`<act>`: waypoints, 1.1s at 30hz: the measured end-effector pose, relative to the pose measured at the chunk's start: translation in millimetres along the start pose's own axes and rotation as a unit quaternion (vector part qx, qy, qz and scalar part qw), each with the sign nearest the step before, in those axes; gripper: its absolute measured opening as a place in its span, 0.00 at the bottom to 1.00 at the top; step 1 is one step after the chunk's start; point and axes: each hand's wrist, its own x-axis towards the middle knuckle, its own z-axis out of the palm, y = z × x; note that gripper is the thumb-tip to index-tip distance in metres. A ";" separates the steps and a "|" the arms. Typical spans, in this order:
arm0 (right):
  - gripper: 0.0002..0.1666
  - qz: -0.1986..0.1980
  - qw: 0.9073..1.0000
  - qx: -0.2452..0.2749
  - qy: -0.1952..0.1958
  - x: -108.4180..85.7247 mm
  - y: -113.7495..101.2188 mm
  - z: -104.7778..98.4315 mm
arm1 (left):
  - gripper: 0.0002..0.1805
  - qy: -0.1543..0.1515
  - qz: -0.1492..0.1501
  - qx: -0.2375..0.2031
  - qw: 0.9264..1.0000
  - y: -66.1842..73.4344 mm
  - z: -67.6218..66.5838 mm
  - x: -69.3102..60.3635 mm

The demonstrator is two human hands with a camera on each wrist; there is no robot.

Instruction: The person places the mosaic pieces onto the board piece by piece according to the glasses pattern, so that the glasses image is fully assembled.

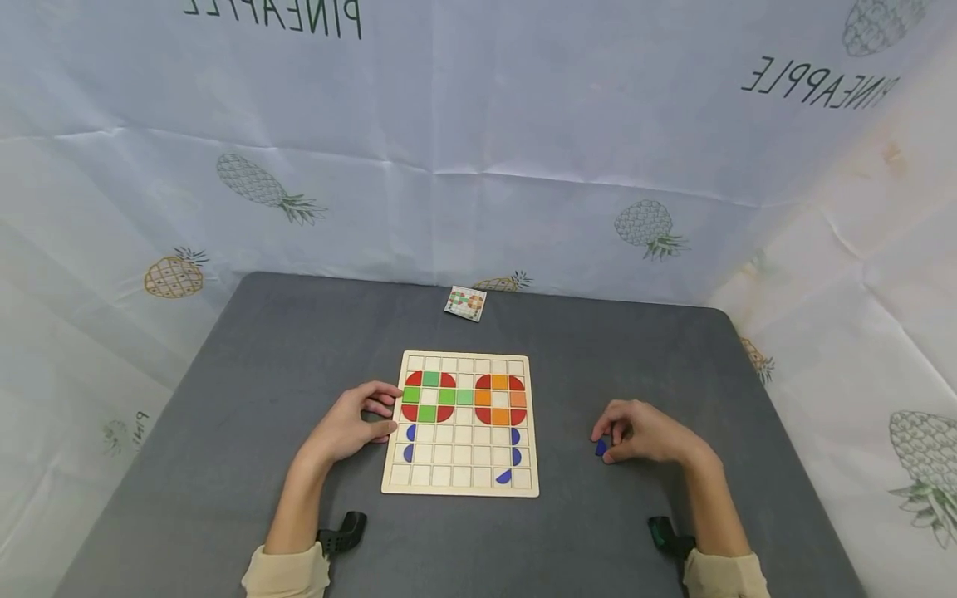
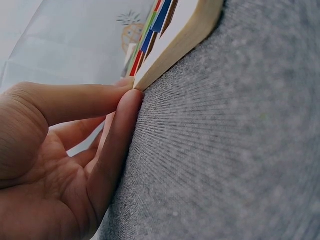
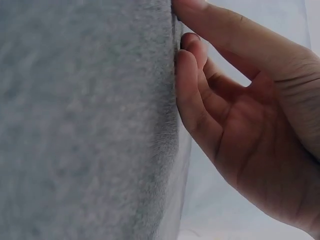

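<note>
A square wooden grid board lies on the grey table, with red, green and orange pieces in its upper half. Several blue rounded pieces sit along the lower side columns, and one more is in the bottom row. My left hand holds the board's left edge; up close in the left wrist view, thumb and finger of that hand meet at the pale wooden rim. Right of the board, my right hand pinches a small blue piece at the tabletop. In the right wrist view that piece is mostly hidden.
A small pattern card with a coloured design lies near the table's back edge. Behind the grey table hangs a pineapple-print curtain, also at both sides. Dark wrist-worn devices show at both forearms.
</note>
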 end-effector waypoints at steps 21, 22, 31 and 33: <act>0.08 -0.039 0.995 -0.010 0.089 -1.5 -8.8 12.5 | 0.26 0.000 0.001 0.001 1.000 1.9 0.3 -0.9; 0.08 -0.045 0.994 -0.007 0.099 0.0 -11.7 14.4 | 0.26 -0.001 0.003 0.002 1.000 2.0 0.2 -1.1; 0.10 -0.050 0.990 0.037 0.124 22.6 -50.1 42.4 | 0.28 0.003 0.013 0.001 1.000 0.2 1.1 -2.1; 0.10 -0.050 0.991 0.043 0.118 29.4 -61.0 51.3 | 0.28 0.003 0.013 0.002 1.000 0.0 1.1 -1.7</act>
